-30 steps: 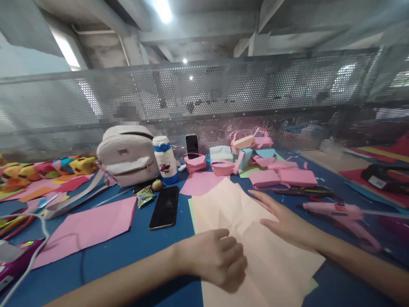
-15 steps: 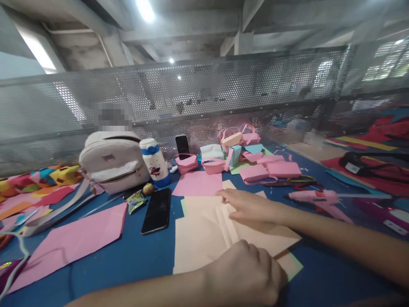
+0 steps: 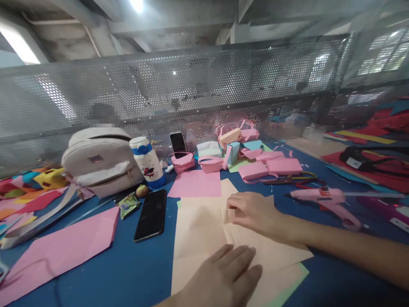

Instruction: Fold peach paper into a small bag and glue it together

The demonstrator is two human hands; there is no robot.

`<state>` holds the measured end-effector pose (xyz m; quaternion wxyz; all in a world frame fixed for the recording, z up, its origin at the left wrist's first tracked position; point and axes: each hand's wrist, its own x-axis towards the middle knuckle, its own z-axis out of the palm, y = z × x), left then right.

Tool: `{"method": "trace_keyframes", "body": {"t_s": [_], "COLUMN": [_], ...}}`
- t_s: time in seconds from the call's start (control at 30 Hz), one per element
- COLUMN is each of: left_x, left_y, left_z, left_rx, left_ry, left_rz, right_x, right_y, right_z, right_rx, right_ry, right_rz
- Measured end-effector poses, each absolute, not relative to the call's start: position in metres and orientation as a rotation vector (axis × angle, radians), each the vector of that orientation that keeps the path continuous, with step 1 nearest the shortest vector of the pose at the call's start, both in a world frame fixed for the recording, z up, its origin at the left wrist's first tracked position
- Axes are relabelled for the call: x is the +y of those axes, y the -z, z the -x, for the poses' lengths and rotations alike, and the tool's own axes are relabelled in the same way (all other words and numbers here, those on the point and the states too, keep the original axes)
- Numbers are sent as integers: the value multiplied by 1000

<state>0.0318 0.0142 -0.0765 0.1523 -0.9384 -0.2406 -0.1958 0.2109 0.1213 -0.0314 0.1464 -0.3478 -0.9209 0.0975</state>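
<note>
Peach-coloured paper (image 3: 198, 238) lies in front of me on the blue table, with a raised fold running down its middle. Across the near part of the sheet, my left hand (image 3: 226, 273) lies with its fingers stretched out, palm down. Farther up the fold is my right hand (image 3: 255, 215), its fingers curled and closed on the paper's folded edge. Green paper (image 3: 292, 285) shows from beneath the peach layers at the lower right. A pink sheet (image 3: 195, 184) lies just beyond them.
To the left are a phone (image 3: 150, 215), a snack packet (image 3: 128, 205), a bottle (image 3: 147, 164), a backpack (image 3: 102, 160) and pink paper (image 3: 64, 251). Several pink paper bags (image 3: 284, 166) stand at the back. A pink glue gun (image 3: 332, 200) and scissors (image 3: 287, 180) lie right.
My left hand has gone from a closed fist to outstretched fingers on the paper. The fingers of my right hand have curled in at the fold. The view has shifted slightly.
</note>
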Motion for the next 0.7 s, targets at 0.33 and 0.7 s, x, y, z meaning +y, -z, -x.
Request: {"method": "trace_keyframes", "body": {"t_s": [0.33, 0.7], "left_x": [19, 22], "left_y": [102, 105], "left_z": [-12, 3], "left_rx": [-710, -800], "left_ry": [453, 387], "left_rz": [2504, 2372], "right_x": [121, 126], "right_y": [57, 68], "right_z": [-224, -229], "right_rx": [-2599, -2444], "right_ry": [-227, 61], "right_rz": [949, 591]}}
